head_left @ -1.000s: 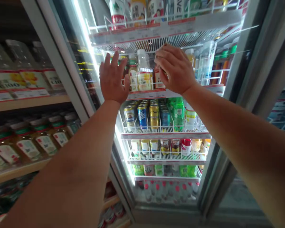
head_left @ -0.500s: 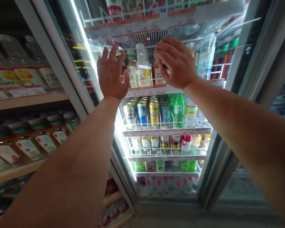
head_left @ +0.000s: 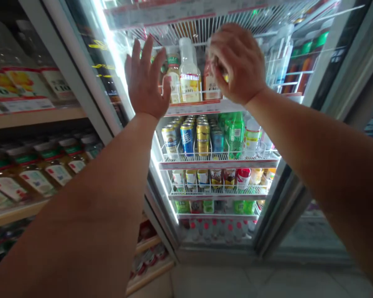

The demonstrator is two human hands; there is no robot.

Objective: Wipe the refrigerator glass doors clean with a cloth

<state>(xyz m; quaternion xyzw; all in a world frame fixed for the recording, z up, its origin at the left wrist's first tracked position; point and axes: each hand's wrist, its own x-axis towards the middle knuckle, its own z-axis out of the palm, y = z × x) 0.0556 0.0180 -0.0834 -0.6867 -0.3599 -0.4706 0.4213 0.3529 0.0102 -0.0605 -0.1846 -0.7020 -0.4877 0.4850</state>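
My left hand (head_left: 147, 80) is raised at the left of the upper bottle shelf, its fingers spread and holding nothing. It is nearest to a green-capped bottle (head_left: 174, 80) with a pale label. Right of that stands a clear, white-capped bottle (head_left: 190, 80) with a yellow fruit label. My right hand (head_left: 238, 64) is at the same shelf with its fingers curled, slightly blurred. A reddish bottle (head_left: 209, 85) stands just left of and behind these fingers, its upper part partly covered by them. What the curled fingers hold, if anything, I cannot make out.
Below, a wire shelf (head_left: 189, 164) carries rows of cans and green bottles (head_left: 236, 132). Lower shelves hold more drinks. A lit door frame (head_left: 104, 35) borders the cooler on the left. Wooden shelves (head_left: 34, 118) with juice bottles stand further left. A metal frame (head_left: 338, 99) is at right.
The view has tilted down, so more floor shows and the shelves sit higher. My right hand appears slightly higher and further right. My left hand stays spread.
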